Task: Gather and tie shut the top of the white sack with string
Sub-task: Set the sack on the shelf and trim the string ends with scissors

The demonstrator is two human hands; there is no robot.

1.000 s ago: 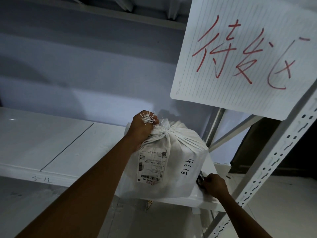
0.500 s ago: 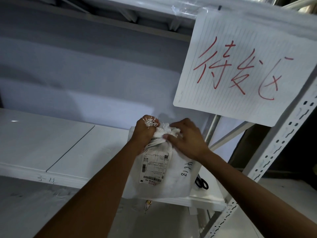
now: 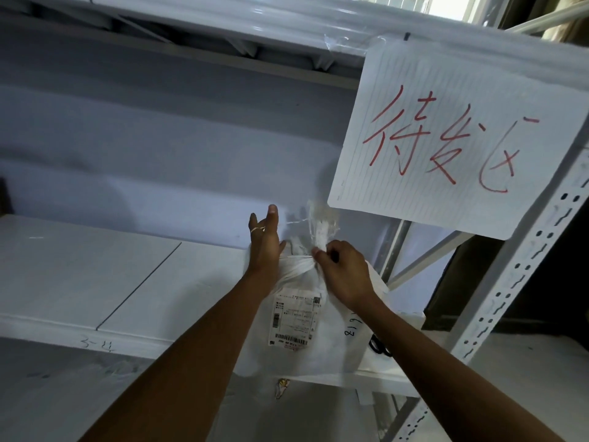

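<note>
The white sack [image 3: 318, 352] stands on the right end of a white shelf [image 3: 95, 282], with a shipping label [image 3: 294, 317] facing me. Its top is gathered into a neck [image 3: 294, 260], and the loose end [image 3: 320, 223] sticks up, blurred. My right hand [image 3: 342, 272] pinches the neck from the right. My left hand [image 3: 264, 244] is at the left of the neck with its fingers stretched upward. A thin white string [image 3: 294, 222] is looped round one of its fingers and runs taut to the sack's loose end.
Black scissors [image 3: 379, 346] lie on the shelf just right of the sack. A lined paper sign [image 3: 446, 138] with red writing hangs above right. A perforated metal upright [image 3: 516, 282] stands at the right, and another shelf [image 3: 223, 23] lies overhead.
My right hand came up from the scissors at the shelf edge to the sack's neck. My left fist opened, and the string now stretches from its finger to the raised sack top.
</note>
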